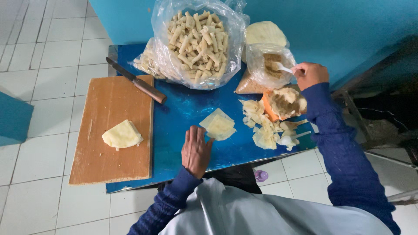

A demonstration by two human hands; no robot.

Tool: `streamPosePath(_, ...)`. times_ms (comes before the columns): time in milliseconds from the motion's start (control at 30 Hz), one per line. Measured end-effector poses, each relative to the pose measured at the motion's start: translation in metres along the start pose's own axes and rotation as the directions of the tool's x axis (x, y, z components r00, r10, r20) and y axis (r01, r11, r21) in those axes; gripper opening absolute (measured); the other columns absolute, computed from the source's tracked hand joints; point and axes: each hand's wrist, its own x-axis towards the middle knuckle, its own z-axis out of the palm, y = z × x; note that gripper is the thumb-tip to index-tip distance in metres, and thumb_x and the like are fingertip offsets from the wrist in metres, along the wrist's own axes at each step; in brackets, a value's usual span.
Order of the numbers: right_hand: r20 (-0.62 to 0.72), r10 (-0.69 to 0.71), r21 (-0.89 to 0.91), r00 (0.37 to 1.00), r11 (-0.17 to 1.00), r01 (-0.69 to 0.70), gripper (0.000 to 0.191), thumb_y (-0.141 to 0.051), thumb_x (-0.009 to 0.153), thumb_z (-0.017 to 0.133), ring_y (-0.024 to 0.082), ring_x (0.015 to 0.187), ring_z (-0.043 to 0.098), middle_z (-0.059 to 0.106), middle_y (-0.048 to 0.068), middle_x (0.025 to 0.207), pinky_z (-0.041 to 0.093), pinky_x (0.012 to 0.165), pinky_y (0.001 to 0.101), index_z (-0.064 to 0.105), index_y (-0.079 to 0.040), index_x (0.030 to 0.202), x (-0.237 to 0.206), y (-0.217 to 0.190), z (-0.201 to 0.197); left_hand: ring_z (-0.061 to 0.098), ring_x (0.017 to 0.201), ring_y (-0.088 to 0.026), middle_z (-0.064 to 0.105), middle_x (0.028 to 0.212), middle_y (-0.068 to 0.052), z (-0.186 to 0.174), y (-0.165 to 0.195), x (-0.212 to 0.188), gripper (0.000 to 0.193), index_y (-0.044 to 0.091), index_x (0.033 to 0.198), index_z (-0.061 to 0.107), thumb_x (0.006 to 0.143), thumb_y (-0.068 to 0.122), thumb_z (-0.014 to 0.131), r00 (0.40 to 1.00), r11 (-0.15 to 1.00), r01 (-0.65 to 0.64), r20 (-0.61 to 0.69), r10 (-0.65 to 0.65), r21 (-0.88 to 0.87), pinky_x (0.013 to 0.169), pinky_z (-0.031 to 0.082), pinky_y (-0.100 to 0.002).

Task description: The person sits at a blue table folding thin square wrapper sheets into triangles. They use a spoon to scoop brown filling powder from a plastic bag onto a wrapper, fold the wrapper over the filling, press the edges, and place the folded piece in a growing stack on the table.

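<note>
My left hand point(196, 150) lies flat on the blue table point(183, 109), fingers together, just below and left of a pale square dough sheet point(219, 125). At the table's right, my right hand point(309, 75) grips a white plastic spoon point(281, 67) whose bowl dips into a small clear bag of brown crumbs point(265, 65). A torn orange-edged bag of pale filling point(285, 102) sits just under that hand. Loose dough sheets point(261, 126) are piled beside it.
A wooden cutting board point(111, 130) on the left carries a folded dough piece point(122, 135). A brown-handled knife point(136, 81) rests across its top corner. A large clear bag of rolled pieces point(200, 41) stands at the back. Another white spoon point(292, 137) lies near the front right edge.
</note>
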Motion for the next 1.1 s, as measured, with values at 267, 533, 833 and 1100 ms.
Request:
streamPosePath(267, -0.054, 0.052, 0.077, 0.997, 0.996, -0.048, 0.013, -0.019, 0.1, 0.077, 0.026, 0.075, 0.07, 0.074, 0.013, 0.09, 0.052, 0.067, 0.0376, 0.079, -0.006, 0.105, -0.018, 0.014, -0.003, 0.057, 0.095, -0.035, 0.054, 0.101, -0.015, 0.007, -0.007, 0.005, 0.027, 0.0, 0.101, 0.059, 0.082, 0.011, 0.074, 1.0, 0.997, -0.004, -0.018, 0.005, 0.082, 0.076, 0.049, -0.046)
streamPosePath(533, 0.122, 0.187, 0.346, 0.975, 0.913, -0.218, 0.016, -0.017, 0.103, 0.071, 0.007, 0.071, 0.058, 0.069, 0.004, 0.081, 0.047, 0.066, 0.0254, 0.077, -0.004, 0.111, -0.051, 0.018, 0.0, 0.058, 0.095, -0.034, 0.054, 0.098, -0.013, 0.011, -0.006, 0.006, 0.018, 0.005, 0.097, 0.057, 0.087, 0.008, 0.072, 1.0, 0.999, -0.01, -0.012, 0.011, 0.042, 0.077, 0.049, -0.047)
streamPosePath(833, 0.34, -0.112, 0.458, 0.934, 0.887, -0.061, 0.01, -0.014, 0.09, 0.074, 0.018, 0.07, 0.063, 0.072, 0.005, 0.085, 0.049, 0.064, 0.0321, 0.077, -0.009, 0.098, -0.132, -0.052, 0.067, 0.058, 0.095, -0.034, 0.052, 0.098, -0.014, 0.008, -0.004, 0.011, 0.021, 0.004, 0.094, 0.056, 0.082, 0.008, 0.073, 0.999, 1.0, 0.029, -0.021, -0.029, 0.005, 0.078, 0.049, -0.047)
streamPosePath(1100, 0.057, -0.446, 0.186, 0.893, 0.884, 0.429, 0.01, -0.011, 0.089, 0.074, 0.025, 0.089, 0.056, 0.064, 0.002, 0.091, 0.045, 0.081, 0.0407, 0.073, -0.013, 0.099, -0.146, -0.066, 0.068, 0.058, 0.094, -0.035, 0.054, 0.095, -0.015, 0.016, -0.003, 0.009, 0.014, 0.004, 0.09, 0.055, 0.087, 0.007, 0.069, 0.997, 1.0, 0.005, -0.081, -0.006, -0.005, 0.078, 0.049, -0.048)
